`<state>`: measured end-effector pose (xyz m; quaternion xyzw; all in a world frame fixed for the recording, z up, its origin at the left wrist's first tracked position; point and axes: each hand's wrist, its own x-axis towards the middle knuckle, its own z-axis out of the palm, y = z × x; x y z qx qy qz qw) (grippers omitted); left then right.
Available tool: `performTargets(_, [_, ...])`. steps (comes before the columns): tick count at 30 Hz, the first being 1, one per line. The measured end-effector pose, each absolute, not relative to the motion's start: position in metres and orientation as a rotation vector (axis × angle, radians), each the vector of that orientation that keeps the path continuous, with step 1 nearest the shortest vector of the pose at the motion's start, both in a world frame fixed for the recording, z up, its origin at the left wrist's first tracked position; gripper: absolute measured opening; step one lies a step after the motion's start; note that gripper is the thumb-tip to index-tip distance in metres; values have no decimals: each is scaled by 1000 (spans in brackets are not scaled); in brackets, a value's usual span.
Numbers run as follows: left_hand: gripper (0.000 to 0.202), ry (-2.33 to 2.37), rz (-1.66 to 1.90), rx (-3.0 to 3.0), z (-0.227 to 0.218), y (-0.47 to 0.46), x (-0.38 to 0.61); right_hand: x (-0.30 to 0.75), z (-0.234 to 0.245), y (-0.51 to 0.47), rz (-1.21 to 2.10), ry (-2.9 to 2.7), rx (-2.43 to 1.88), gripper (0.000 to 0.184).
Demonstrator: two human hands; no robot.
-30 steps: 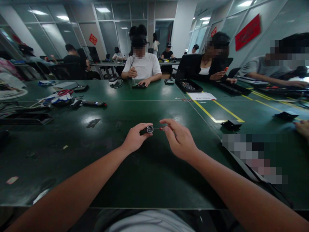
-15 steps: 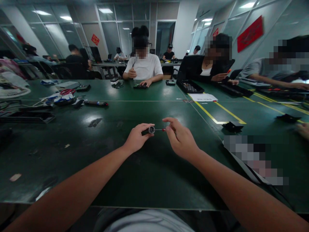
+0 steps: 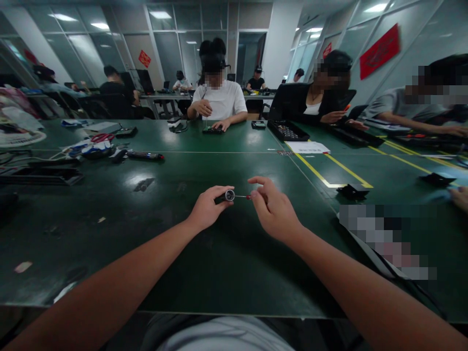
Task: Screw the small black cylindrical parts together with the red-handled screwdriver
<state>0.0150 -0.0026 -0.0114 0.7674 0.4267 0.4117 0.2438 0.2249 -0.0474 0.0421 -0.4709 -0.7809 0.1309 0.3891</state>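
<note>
Near the middle of the green table, my left hand (image 3: 206,209) is closed around a short dark cylinder (image 3: 229,195) with a silvery ring at its end, which faces me. Its kind is not clear. My right hand (image 3: 275,208) pinches the red handle of a thin screwdriver (image 3: 249,197); the index finger is partly stretched out above it. The screwdriver's metal shaft points left and its tip meets the side of the cylinder by the ring. Most of the handle is hidden in my palm.
On the green table (image 3: 175,273), a pen-like tool (image 3: 145,156), red-handled scissors (image 3: 103,138) and cables lie at the left. To the right are a black bracket-like piece (image 3: 353,191), a paper sheet (image 3: 307,147) and a black parts tray (image 3: 288,130). A co-worker (image 3: 221,100) sits opposite.
My hands keep nearly the same place and grip, with the right fingers shifting slightly at the screwdriver. The co-worker opposite has lowered a hand with a tool towards the board.
</note>
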Motion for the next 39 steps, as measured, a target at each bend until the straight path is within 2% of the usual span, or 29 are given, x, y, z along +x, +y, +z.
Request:
performTargets(6, [41,1171,1122,2092,-11,-3,15,225,42,-49,378,-1986,-1185,21])
performTargets(10, [41,1169,1115,2112,-11,-4,16,223,44,-49,355,-1959,-1256,28])
performTargets(17, [41,1178,1124,2095,-9,-4,16,222,42,-46,373,-1973,-1268,22])
performTargets(24, [41,1185,1118,2078,-10,-2,14,222,40,-44,358,-1943,-1187,8])
performTargets(27, [41,1182,1128,2075,-11,-2,13,224,39,-42,371,-1924,-1229,15])
performTargets(31, [41,1163,1113,2106,-11,-3,14,227,40,-41,358,-1962,-1236,38])
performTargets(36, [41,1164,1125,2090,-12,-2,14,226,40,-42,326,-1960,-1236,22])
performTargets(39, [41,1175,1153,2055,-13,0,13,225,36,-41,348,-1950,-1219,20])
